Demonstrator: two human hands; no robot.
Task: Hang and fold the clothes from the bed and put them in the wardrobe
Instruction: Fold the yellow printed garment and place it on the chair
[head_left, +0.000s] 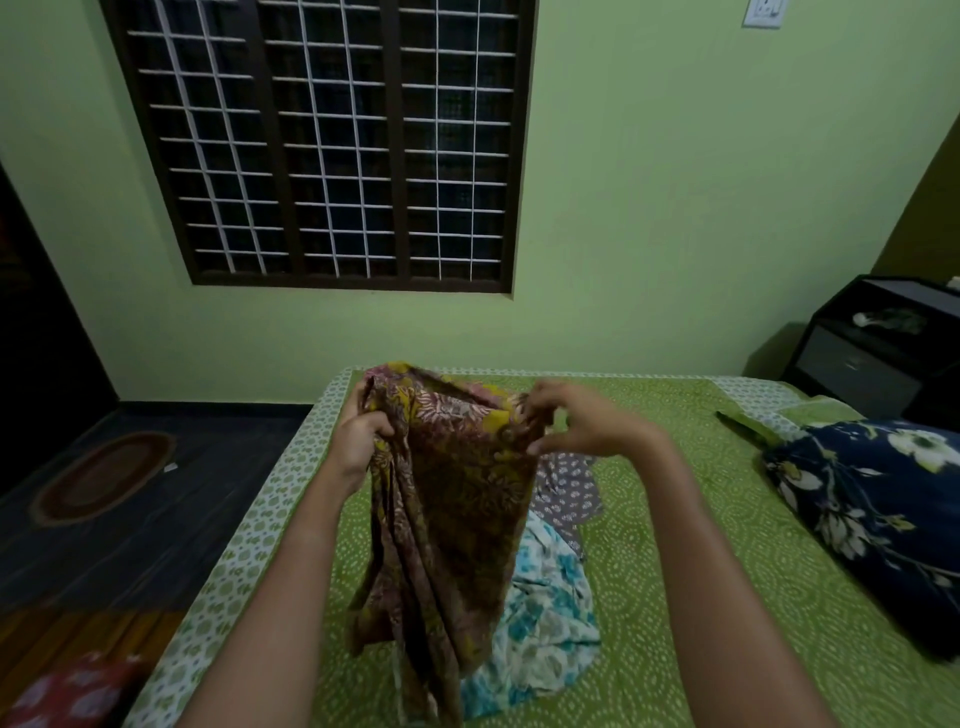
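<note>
A brown and mustard floral garment (452, 509) hangs above the bed, held up by both my hands. My left hand (358, 441) grips its top left edge. My right hand (582, 421) pinches its top right edge, slightly blurred. Behind the hanging cloth, a white and turquoise floral garment (545, 618) and a grey spotted garment (566, 483) lie crumpled on the green patterned bedsheet (701, 545). The wardrobe is not in view.
A navy floral pillow (878, 514) lies at the bed's right side. A dark bedside cabinet (878, 348) stands in the right corner. An oval mat (104, 475) lies on the dark floor left of the bed. A barred window (332, 140) fills the green wall.
</note>
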